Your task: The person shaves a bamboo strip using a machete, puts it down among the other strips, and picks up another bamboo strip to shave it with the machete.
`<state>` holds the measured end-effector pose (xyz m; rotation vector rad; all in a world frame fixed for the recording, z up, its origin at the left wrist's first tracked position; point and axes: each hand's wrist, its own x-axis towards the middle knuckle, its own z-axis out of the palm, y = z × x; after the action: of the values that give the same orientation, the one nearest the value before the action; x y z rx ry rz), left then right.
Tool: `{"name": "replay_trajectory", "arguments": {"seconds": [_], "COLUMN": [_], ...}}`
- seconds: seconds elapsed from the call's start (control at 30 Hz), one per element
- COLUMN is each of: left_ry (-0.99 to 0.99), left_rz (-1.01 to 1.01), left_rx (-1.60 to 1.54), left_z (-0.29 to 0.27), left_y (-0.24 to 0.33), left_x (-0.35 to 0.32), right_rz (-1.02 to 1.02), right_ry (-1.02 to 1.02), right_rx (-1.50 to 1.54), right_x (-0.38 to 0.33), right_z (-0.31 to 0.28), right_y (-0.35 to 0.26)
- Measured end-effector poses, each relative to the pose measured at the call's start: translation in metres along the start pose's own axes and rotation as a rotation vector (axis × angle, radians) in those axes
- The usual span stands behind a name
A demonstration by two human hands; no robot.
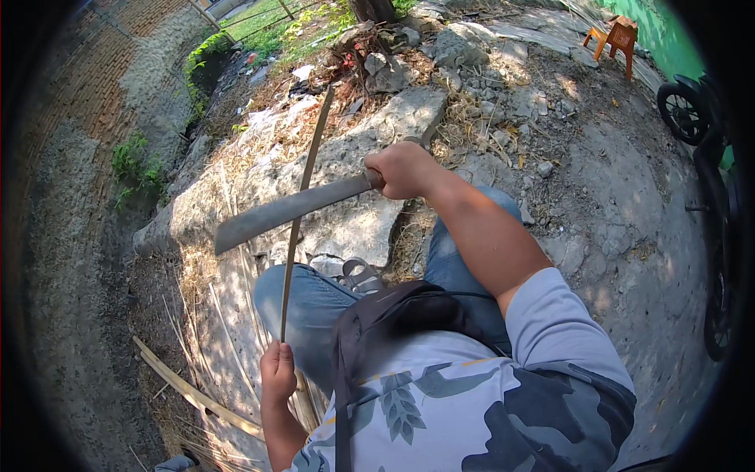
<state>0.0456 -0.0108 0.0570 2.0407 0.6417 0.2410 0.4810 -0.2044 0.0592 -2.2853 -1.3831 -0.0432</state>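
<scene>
My right hand is wrapped round the handle of a machete, whose broad grey blade points left and slants a little down. Lower left, my left hand grips the bottom end of a long thin strip that looks like split bamboo. This strip stands up and away from me, widening toward its far tip. Blade and strip cross about midway; whether they touch I cannot tell. My knees in blue jeans are bent below, and a dark bag lies across my lap.
Split bamboo lengths and thin strips lie on the ground at left, beside a brick wall. Ahead are a broken concrete slab, rubble and a tree trunk. An orange stool and a motorbike stand at right.
</scene>
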Motion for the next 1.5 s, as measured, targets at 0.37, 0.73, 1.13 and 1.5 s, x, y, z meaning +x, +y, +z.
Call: {"name": "replay_trajectory", "arguments": {"seconds": [0.37, 0.73, 1.13, 1.5], "left_ry": [0.031, 0.004, -0.015, -0.018], "left_rz": [-0.102, -0.084, -0.152, -0.077], "left_rx": [-0.112, -0.004, -0.213, -0.011], "left_z": [0.005, 0.01, 0.014, 0.014], "left_y": [-0.023, -0.009, -0.014, -0.012], "left_x": [0.004, 0.008, 0.008, 0.013], "right_rz": [0.157, -0.174, 0.201, -0.316], "right_ry": [0.135, -0.06, 0.24, -0.108], "right_rx": [0.08, -0.105, 0.208, -0.126], "right_x": [-0.003, 0.001, 0.0, -0.001], "right_z": [0.008, 0.01, 0.008, 0.02], "right_y": [-0.006, -0.023, 0.006, -0.035]}}
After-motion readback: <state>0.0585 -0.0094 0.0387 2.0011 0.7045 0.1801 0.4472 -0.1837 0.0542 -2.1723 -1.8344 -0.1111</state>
